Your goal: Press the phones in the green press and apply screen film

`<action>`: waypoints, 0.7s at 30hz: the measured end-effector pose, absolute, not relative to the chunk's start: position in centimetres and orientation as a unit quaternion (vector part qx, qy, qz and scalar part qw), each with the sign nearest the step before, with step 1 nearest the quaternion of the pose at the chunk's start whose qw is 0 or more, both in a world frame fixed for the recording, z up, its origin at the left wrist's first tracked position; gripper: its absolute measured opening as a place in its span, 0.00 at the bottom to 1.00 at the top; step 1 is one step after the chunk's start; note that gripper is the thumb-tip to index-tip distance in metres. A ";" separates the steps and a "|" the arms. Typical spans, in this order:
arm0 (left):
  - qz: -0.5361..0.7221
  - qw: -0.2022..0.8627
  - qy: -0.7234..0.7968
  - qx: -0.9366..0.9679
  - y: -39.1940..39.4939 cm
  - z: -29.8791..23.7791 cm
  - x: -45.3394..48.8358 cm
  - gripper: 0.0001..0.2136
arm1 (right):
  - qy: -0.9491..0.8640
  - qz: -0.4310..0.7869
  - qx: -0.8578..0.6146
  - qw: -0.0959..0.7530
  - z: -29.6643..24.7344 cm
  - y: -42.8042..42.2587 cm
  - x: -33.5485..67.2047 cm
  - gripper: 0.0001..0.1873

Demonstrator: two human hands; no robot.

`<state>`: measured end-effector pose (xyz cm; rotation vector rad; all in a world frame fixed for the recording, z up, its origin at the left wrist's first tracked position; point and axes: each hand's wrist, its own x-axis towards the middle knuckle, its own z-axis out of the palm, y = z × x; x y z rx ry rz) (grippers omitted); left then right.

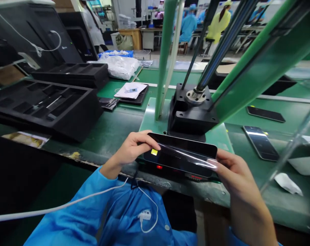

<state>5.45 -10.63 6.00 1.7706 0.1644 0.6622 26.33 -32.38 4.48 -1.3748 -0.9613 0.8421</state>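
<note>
Between my two hands is a smartphone (180, 147), dark screen up and lying sideways, with a glossy clear film over its glass. My left hand (134, 147) grips the left end, fingertips beside a small yellow tab (154, 152). At the other end my right hand (231, 167) holds the phone, thumb on the front and the fingers partly hidden behind it. Just behind the phone stands the press's black block (193, 112) on a green base (150, 116). A red light (159, 167) glows below the phone's lower edge.
Black foam trays (78, 102) fill the left side. Papers (130, 90) lie on a dark pad behind. Two more phones (261, 143) and a crumpled white scrap (288, 183) are at right. Green posts (166, 51) rise ahead. A white cable (68, 205) crosses my left sleeve.
</note>
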 end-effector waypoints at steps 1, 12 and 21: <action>0.288 0.572 0.072 0.765 -10.6 5.9 5.4 0.10 | -0.413 0.362 -0.590 0.592 4.5 -32.4 26.3 0.11; 0.430 0.208 0.060 0.877 -11.9 4.7 4.6 0.16 | -0.385 0.363 -0.596 0.604 4.7 -32.0 26.1 0.11; 0.270 0.253 -0.073 0.926 -15.2 8.3 2.8 0.20 | -0.278 0.351 -0.634 0.630 4.3 -32.0 26.1 0.18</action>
